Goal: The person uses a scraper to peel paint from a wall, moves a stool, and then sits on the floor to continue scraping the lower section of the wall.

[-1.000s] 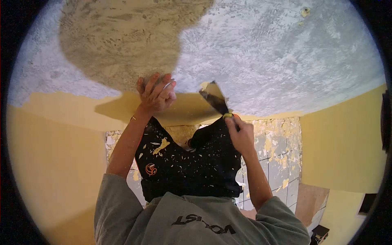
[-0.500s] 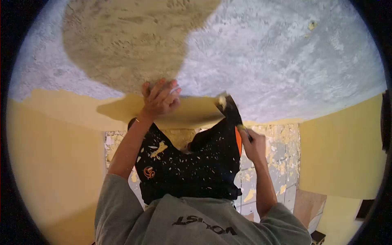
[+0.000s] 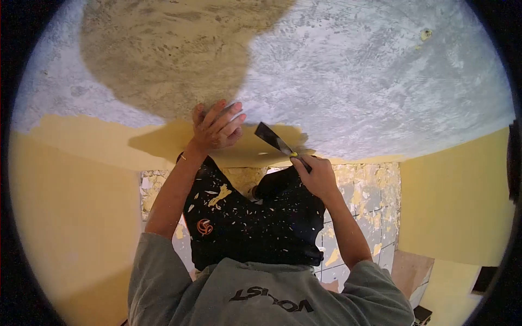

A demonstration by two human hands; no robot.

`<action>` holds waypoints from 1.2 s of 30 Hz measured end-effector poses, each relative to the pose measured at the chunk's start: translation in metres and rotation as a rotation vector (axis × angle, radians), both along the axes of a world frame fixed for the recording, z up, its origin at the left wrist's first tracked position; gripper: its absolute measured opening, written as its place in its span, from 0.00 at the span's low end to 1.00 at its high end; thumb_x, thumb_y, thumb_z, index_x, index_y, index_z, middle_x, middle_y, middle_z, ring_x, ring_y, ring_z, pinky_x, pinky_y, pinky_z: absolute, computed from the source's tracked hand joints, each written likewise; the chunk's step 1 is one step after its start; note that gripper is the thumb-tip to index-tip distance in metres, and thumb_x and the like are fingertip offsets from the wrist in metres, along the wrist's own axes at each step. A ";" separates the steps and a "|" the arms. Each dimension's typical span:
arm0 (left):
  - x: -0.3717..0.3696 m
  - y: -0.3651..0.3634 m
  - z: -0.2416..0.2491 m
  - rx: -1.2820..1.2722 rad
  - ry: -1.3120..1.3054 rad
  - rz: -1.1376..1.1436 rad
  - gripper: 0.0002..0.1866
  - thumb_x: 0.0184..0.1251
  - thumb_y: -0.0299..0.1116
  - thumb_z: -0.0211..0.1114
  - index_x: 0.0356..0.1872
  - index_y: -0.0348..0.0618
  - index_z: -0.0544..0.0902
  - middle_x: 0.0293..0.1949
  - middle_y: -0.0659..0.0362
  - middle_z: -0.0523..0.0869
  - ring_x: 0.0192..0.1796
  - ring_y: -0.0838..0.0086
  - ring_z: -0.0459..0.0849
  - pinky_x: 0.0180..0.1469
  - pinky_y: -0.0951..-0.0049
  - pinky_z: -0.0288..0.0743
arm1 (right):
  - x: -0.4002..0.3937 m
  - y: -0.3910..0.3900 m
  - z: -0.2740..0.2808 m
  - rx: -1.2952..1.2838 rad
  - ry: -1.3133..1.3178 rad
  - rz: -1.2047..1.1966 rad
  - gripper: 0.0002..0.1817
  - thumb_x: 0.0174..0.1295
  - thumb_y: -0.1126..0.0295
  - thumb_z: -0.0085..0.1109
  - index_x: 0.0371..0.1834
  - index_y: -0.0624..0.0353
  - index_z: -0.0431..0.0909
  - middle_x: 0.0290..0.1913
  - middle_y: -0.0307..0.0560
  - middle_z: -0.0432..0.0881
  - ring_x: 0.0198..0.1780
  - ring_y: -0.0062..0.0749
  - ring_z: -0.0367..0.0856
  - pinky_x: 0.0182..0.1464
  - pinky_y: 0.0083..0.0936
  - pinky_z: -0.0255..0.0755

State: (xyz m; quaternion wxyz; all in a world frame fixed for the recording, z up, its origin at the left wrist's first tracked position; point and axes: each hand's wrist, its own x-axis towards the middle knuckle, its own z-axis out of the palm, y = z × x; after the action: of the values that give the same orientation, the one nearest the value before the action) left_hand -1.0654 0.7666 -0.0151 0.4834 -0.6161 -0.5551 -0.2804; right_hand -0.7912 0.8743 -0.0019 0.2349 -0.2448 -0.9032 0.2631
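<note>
My left hand [image 3: 217, 126] rests against the wall with its fingers spread, close to where the grey bare surface [image 3: 348, 81] meets the yellow paint [image 3: 179, 142]. Nothing is in it. My right hand [image 3: 316, 176] is wrapped round the handle of a scraper [image 3: 273, 139], which has a dark flat blade and a yellow collar. The blade points up and left, near the ragged paint edge, between my two hands. Whether it touches the wall I cannot tell.
Below, the tiled floor [image 3: 375, 204] is strewn with yellow and pale paint flakes. More flakes lie on my black shorts [image 3: 253, 233]. Yellow walls stand left and right. A brown board [image 3: 410, 274] and a dark box [image 3: 422, 315] are at the lower right.
My right hand and the scraper have moved left, and the blade has tilted further to the left. The clump of scrapings on the blade is gone. My left hand has barely shifted.
</note>
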 end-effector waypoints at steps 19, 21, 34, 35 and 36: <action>0.016 -0.016 0.011 -0.138 -0.153 -0.004 0.20 0.49 0.31 0.61 0.48 0.59 0.76 0.57 0.66 0.74 0.61 0.68 0.69 0.68 0.49 0.42 | 0.106 -0.015 0.024 -0.345 -0.214 -0.342 0.15 0.60 0.62 0.57 0.34 0.66 0.80 0.13 0.50 0.70 0.16 0.19 0.64 0.19 0.26 0.59; 0.041 -0.035 0.022 -0.226 -0.419 -0.071 0.20 0.51 0.30 0.61 0.49 0.55 0.75 0.60 0.60 0.70 0.63 0.65 0.68 0.67 0.49 0.47 | 0.092 -0.029 0.018 -0.411 -0.188 -0.363 0.14 0.60 0.62 0.57 0.34 0.65 0.80 0.14 0.49 0.72 0.18 0.21 0.67 0.21 0.27 0.61; 0.018 -0.307 -0.077 -0.829 -1.185 1.300 0.28 0.63 0.47 0.56 0.60 0.43 0.67 0.65 0.47 0.60 0.67 0.52 0.57 0.68 0.58 0.50 | 0.040 -0.075 0.006 -0.387 -0.295 -0.046 0.15 0.60 0.62 0.56 0.39 0.65 0.79 0.29 0.58 0.81 0.32 0.37 0.82 0.35 0.29 0.71; 0.022 -0.313 -0.074 -0.850 -1.207 1.308 0.28 0.63 0.47 0.56 0.60 0.43 0.67 0.65 0.47 0.60 0.67 0.52 0.57 0.68 0.58 0.50 | 0.039 -0.072 0.009 -0.354 -0.339 -0.074 0.15 0.60 0.62 0.56 0.40 0.64 0.79 0.30 0.58 0.81 0.33 0.37 0.82 0.36 0.29 0.71; 0.028 -0.311 -0.068 -0.679 -1.170 1.050 0.27 0.64 0.49 0.53 0.61 0.46 0.67 0.65 0.47 0.60 0.69 0.53 0.54 0.68 0.52 0.47 | 0.041 -0.068 0.003 -0.313 -0.285 -0.073 0.15 0.60 0.61 0.55 0.39 0.64 0.79 0.28 0.56 0.81 0.29 0.38 0.81 0.33 0.30 0.70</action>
State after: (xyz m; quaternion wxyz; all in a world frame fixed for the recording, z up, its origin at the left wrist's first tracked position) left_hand -1.0376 0.4556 -0.0829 -0.0245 -0.1466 -0.9826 -0.1114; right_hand -0.7504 0.8064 0.0006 0.0731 -0.3458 -0.8658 0.3542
